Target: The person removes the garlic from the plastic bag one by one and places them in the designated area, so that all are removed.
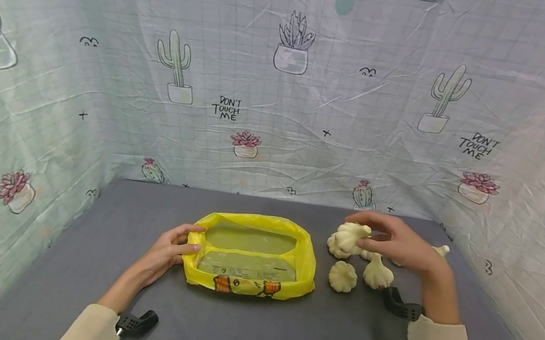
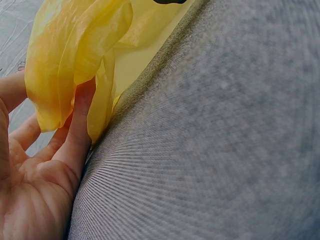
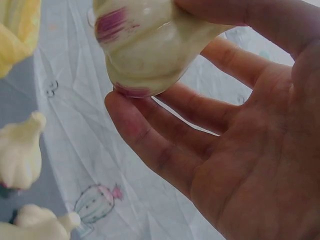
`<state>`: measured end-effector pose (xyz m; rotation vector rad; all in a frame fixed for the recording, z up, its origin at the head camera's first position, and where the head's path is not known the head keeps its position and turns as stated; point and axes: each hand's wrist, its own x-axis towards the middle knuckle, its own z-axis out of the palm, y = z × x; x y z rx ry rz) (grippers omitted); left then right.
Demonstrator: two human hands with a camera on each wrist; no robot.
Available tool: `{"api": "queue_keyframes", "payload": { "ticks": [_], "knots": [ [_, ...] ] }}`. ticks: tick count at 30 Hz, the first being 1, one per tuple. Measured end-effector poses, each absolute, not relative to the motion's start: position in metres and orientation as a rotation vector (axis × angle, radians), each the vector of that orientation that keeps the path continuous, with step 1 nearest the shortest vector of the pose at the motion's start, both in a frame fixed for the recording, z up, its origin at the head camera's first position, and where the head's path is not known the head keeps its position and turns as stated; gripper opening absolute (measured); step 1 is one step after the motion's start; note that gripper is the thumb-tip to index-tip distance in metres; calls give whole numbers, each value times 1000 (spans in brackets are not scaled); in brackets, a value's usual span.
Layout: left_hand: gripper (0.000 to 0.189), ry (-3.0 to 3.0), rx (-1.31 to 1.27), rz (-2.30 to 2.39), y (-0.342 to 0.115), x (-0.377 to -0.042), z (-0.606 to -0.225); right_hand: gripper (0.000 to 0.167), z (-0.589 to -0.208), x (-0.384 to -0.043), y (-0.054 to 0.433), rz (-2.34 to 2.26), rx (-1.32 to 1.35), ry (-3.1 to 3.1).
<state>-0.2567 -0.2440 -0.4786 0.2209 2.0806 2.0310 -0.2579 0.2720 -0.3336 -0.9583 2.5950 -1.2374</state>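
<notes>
A yellow plastic bag (image 1: 308, 262) with an orange print on its front lies on the table, its mouth spread wide and its rim folded outward. My left hand (image 1: 159, 252) holds the left edge of that bag; in the left wrist view, yellow plastic partly covers the fingers (image 2: 80, 120). To the right of the bag, my right hand (image 1: 400, 242) grips a garlic bulb (image 3: 145, 55) between thumb and fingers. Purple streaks mark its pale skin. Below this hand rest more garlic bulbs, among them one garlic bulb (image 1: 343, 277) nearest the bag and another garlic bulb (image 1: 378, 273) beside it.
A dark grey cloth covers the table (image 1: 246, 338). Another garlic bulb (image 1: 442, 250) shows behind the right wrist. Printed fabric sheets (image 1: 316, 99) hang at the back and on both sides. Each wrist carries a black camera mount (image 1: 136, 324).
</notes>
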Motion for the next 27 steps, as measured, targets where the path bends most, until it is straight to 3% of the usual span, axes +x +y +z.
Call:
{"api": "queue_keyframes", "payload": {
  "ticks": [27],
  "knots": [
    [58,2101,212,2019,-242,-260,-481,41,-334,-255,325,-1248,-810,2732]
  ]
}}
